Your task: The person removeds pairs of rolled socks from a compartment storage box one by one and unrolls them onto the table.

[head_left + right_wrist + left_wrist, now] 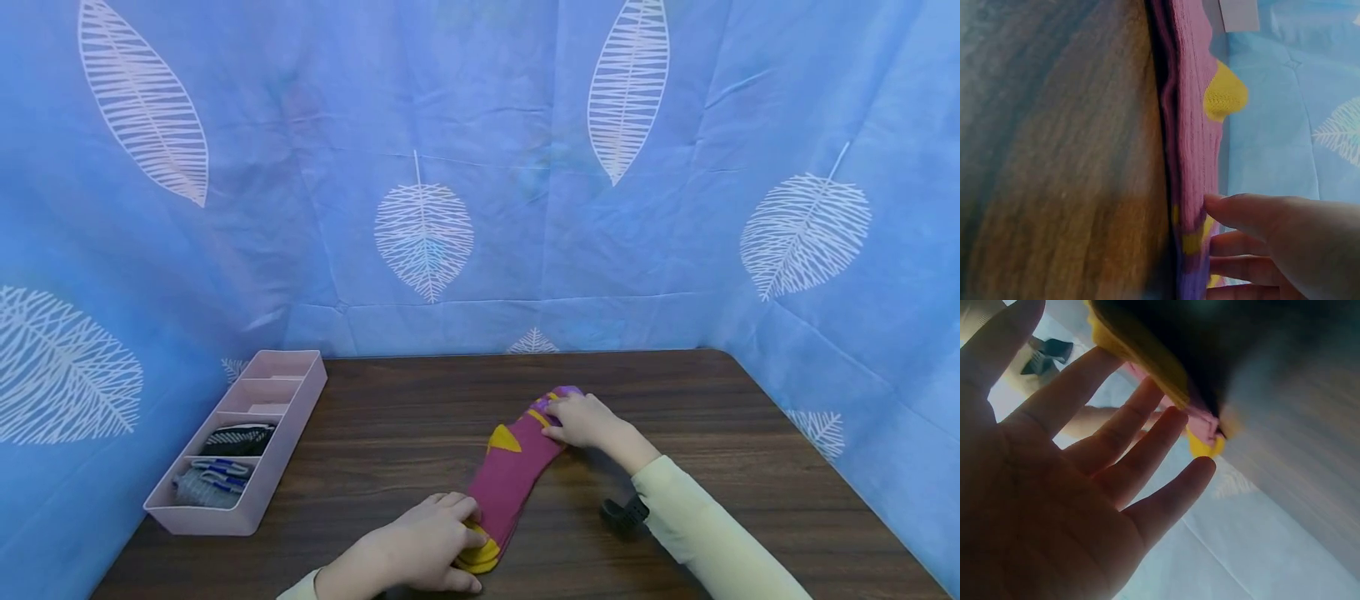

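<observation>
A pair of magenta socks (508,483) lies in layers on the table, with yellow cuffs, a yellow heel and purple toes. The cuffs point toward me and the toes point away to the right. At the yellow cuff (1147,359) my left hand (420,542) rests its fingertips; in the left wrist view those fingers are spread and nearly straight. My right hand (588,421) lies on the toe end. In the right wrist view its thumb (1241,209) and extended fingers touch the upper face of the socks, near the yellow stripe (1192,242).
A pink divided box (288,442) stands at the table's left. Its nearer compartments hold a folded black item (238,440) and a grey bundle with blue-and-white edges (213,483). A black strap (624,514) shows at the right sleeve. A blue leaf-patterned curtain (487,233) hangs behind the table.
</observation>
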`<move>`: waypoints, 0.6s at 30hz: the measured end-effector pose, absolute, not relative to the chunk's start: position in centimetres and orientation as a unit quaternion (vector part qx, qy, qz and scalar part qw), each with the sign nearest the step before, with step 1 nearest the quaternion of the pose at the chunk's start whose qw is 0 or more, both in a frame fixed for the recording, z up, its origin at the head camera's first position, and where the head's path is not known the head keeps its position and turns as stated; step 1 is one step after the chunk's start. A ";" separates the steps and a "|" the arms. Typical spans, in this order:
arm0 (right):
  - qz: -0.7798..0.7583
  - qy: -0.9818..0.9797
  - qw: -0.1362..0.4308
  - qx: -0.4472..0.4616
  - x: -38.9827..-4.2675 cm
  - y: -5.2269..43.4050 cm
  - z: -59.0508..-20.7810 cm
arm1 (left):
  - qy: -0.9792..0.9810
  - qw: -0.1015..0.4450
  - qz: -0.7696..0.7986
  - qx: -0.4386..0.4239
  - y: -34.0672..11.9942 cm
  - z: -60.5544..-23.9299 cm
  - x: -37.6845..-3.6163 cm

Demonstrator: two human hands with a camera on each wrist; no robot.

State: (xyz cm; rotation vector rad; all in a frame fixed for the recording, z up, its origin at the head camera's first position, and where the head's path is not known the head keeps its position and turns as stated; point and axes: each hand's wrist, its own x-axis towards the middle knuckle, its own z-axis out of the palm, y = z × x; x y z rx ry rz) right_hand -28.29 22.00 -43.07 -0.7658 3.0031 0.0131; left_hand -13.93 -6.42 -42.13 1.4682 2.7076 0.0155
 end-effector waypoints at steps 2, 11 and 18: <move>-0.005 0.969 0.034 -0.243 -28.6 21.7 -43.1 | 0.873 0.036 -0.007 0.487 -5.9 -42.2 -13.9; -0.029 0.962 0.071 -0.264 -29.7 22.1 -43.3 | 0.836 0.001 -0.066 0.545 -3.0 -42.5 -13.6; -0.074 0.949 0.117 -0.282 -30.4 23.1 -43.0 | 0.822 0.068 -0.045 0.563 -0.5 -42.1 -13.9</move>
